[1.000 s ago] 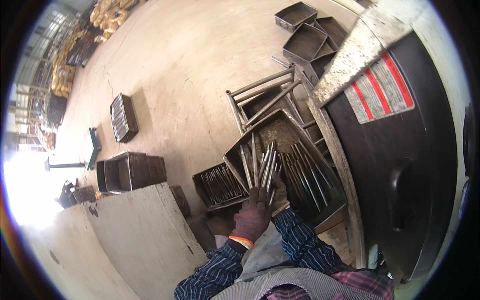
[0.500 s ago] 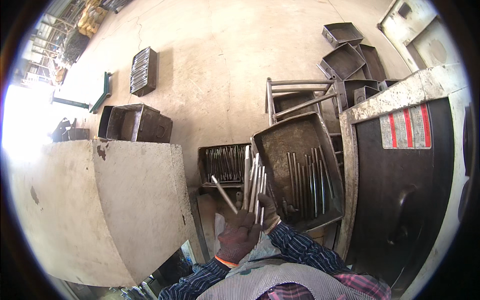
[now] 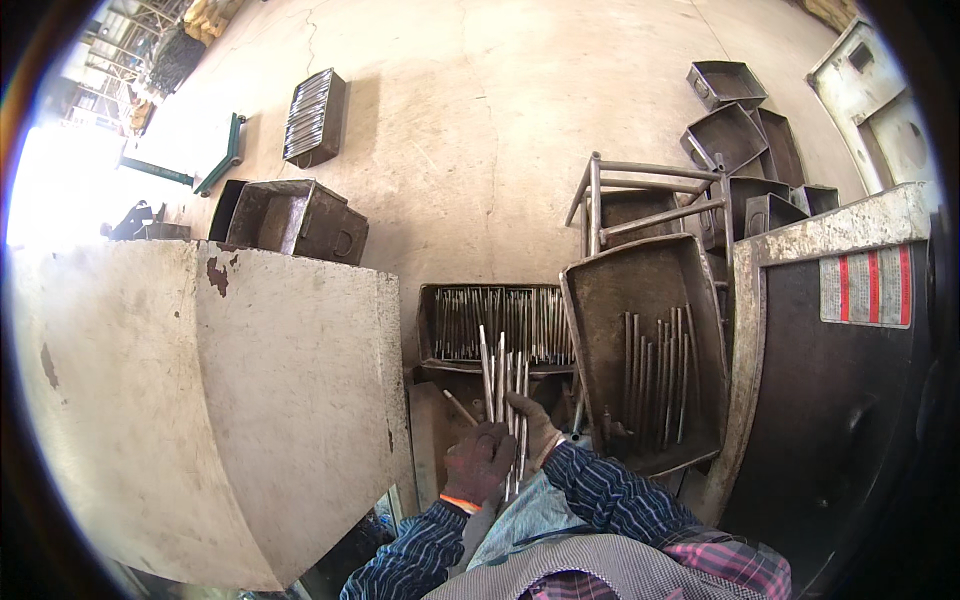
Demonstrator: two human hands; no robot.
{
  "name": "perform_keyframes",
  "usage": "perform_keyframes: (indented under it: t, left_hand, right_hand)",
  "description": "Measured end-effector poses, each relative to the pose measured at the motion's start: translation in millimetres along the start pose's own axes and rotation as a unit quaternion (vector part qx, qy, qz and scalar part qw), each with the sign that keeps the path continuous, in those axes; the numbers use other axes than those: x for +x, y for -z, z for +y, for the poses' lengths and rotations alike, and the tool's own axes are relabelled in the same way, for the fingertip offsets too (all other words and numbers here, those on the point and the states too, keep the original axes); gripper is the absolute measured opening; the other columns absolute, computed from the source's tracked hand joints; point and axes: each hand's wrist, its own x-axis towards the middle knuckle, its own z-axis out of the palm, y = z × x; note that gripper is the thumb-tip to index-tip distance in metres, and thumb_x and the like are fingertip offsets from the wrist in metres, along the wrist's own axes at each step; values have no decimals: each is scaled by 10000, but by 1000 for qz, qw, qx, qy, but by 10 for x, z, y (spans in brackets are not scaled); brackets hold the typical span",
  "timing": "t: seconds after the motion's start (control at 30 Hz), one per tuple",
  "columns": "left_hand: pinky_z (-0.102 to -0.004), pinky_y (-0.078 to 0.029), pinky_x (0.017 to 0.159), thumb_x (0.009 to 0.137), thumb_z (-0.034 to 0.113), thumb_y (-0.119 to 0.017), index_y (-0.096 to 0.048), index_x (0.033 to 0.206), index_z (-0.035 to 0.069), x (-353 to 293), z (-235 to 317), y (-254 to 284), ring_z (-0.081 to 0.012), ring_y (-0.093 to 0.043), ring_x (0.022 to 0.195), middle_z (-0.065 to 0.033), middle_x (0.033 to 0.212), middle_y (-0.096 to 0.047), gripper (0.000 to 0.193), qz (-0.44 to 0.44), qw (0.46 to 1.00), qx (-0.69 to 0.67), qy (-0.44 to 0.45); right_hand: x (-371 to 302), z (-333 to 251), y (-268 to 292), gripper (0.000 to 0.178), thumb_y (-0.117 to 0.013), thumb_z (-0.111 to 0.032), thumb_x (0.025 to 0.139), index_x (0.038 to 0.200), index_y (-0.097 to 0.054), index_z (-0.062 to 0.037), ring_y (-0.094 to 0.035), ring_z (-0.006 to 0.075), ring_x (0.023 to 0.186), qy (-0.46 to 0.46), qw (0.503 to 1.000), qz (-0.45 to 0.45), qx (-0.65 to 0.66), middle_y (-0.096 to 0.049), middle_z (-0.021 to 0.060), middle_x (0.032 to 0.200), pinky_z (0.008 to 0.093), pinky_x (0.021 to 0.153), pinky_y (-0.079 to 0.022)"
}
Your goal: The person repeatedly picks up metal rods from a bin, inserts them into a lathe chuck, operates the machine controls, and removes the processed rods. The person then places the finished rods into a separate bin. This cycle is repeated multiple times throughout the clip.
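Several slim metal rods (image 3: 490, 372) form a loose upright bundle between my two gloved hands, their tips at uneven heights. My left hand (image 3: 478, 462), in a dark glove with an orange cuff edge, is closed around the lower part of the bundle. One separate rod (image 3: 458, 407) pokes out from it, slanting up to the left. On the bundle's right side, my right hand (image 3: 537, 428) is closed against the rods, its fingers partly hidden. Just beyond the rod tips lies a metal box (image 3: 428, 335) filled with a row of similar rods.
Right of my hands, a tilted metal tray (image 3: 625, 275) holds several more rods. A pipe frame (image 3: 655, 228) stands behind it, near stacked bins (image 3: 728, 140). A pale, chipped panel (image 3: 300, 350) takes up the left; a dark machine (image 3: 840, 420) borders the right.
The view has shifted, bringing more of the rod-filled box into sight. My hands and the bundle have moved left relative to the boxes, now in front of the rod-filled one.
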Motion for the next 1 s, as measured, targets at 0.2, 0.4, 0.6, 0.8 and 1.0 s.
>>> perform_keyframes:
  t: [0.2,0.4,0.6,0.8,1.0]
  left_hand:
    - [-426,-555,893,931,305,-631,-765,1025,55,548,-417,-192,-336,-698,1001,-161,1062,-732,298,-39,995,-23,-89]
    - [-528,-547,882,917,362,-589,-739,1116,111,-189,-1623,-1255,-393,-679,1030,-185,1095,-721,354,-250,943,218,-9]
    - [-563,-546,851,901,378,-599,-719,1200,162,-290,-1396,-835,-410,-687,1003,-183,1074,-728,388,-310,921,228,68]
    - [-533,-550,869,865,339,-609,-766,1084,175,-124,-1074,-607,-383,-680,1039,-147,1057,-731,316,-260,938,230,12]
    - [-507,-538,897,871,382,-628,-755,1152,175,253,-606,-484,-384,-671,1046,-160,1118,-721,372,-177,962,168,-122]
  right_hand:
    - [571,-617,431,445,-598,-380,991,1212,-686,-3,-711,282,915,163,945,180,-218,-740,159,1045,421,874,-587]
    - [558,-766,340,651,-631,-447,951,1427,-465,-35,-498,335,1236,95,703,364,-603,-503,198,1369,417,1064,-423]
    - [214,-168,432,867,-638,-478,933,1603,-285,-56,-309,386,1509,84,676,283,-675,-344,231,1620,420,1218,-289]
    - [-924,158,-88,886,-688,-437,941,1605,-268,-28,-639,200,1062,126,760,189,-609,-653,156,1252,320,931,-519]
    - [-2342,559,-282,804,-668,-409,989,1603,-292,-51,-641,174,1102,198,788,169,-558,-667,101,1309,298,982,-513]
